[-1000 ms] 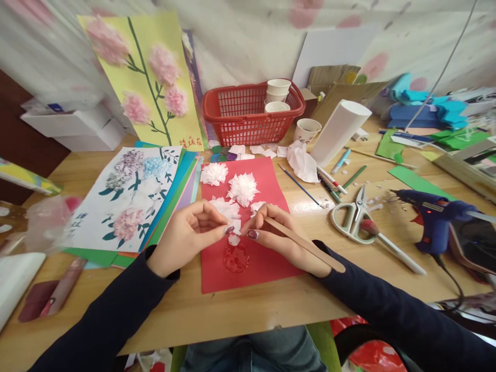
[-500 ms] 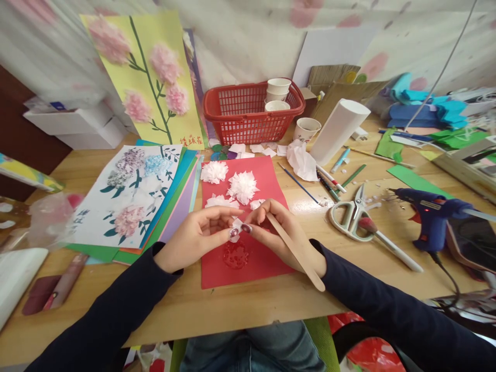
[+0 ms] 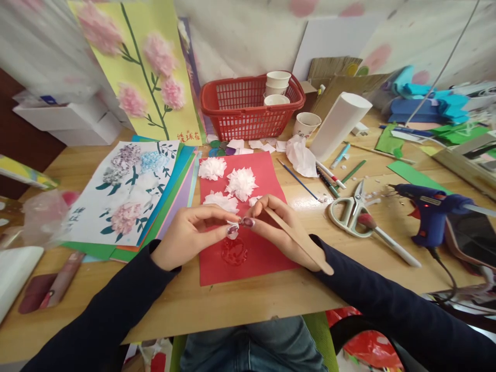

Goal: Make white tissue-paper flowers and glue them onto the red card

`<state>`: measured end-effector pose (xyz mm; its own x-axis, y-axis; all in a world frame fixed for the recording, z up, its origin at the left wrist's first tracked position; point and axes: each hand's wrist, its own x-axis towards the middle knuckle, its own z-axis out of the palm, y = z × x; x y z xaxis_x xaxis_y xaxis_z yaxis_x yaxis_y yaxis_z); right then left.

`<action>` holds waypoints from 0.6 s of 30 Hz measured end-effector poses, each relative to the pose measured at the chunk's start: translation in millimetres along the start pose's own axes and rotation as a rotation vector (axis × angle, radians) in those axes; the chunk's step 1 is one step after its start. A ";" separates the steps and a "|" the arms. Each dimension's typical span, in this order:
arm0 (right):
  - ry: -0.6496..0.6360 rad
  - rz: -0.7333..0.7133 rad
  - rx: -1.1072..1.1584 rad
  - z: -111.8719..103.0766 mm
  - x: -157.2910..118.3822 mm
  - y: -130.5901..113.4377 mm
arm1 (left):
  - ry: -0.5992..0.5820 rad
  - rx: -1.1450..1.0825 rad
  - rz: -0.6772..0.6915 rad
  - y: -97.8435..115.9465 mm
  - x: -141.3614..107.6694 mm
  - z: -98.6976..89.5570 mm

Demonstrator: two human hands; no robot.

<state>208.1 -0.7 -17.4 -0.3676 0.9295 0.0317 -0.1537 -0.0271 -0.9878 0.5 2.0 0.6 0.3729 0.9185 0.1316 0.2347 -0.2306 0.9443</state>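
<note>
Four pink flowers (image 3: 172, 93) decorate a yellow card (image 3: 158, 15) propped at the back left. In front of it, a white picture (image 3: 91, 206) rests on coloured sheets (image 3: 179, 217). Next comes the left hand (image 3: 188, 235), its thumb and fingers pinching a small white scrap (image 3: 233, 224), mostly hidden by the fingertips. The scrap is over the red sheet (image 3: 217, 274), near a shiny patch (image 3: 234, 251). Beyond the fingers, two fluffy white flowers (image 3: 241, 183) and flatter white tissue (image 3: 220, 201) lie on the sheet, below the basket (image 3: 248, 124). The right hand (image 3: 281, 227) meets the left at the scrap with thumb and fingertip, while its curled fingers hold a flat wooden stick (image 3: 304, 244) that slants back across the wrist. Further right are a thin brush (image 3: 297, 180), scissors (image 3: 352, 216) and, last, a blue glue gun (image 3: 430, 217).
</note>
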 end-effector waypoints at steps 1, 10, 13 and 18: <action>0.016 0.014 -0.007 -1.2 0.4 0.4 | 0.021 0.018 -0.014 0.8 0.6 -2.7; 0.126 -0.019 -0.049 -6.4 2.9 12.8 | -0.075 0.231 0.021 -2.8 6.9 -26.9; 0.095 0.026 -0.109 -3.3 0.1 12.9 | -0.193 0.305 -0.063 -6.5 6.4 -25.1; -0.028 0.050 -0.176 5.7 -0.3 18.5 | -0.209 0.366 -0.134 -14.9 5.6 -19.3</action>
<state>200.1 -3.6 -34.8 -0.3970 0.9177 -0.0166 0.0277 -0.0061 -0.9996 -18.2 16.7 -6.9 0.4825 0.8718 -0.0843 0.5816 -0.2469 0.7751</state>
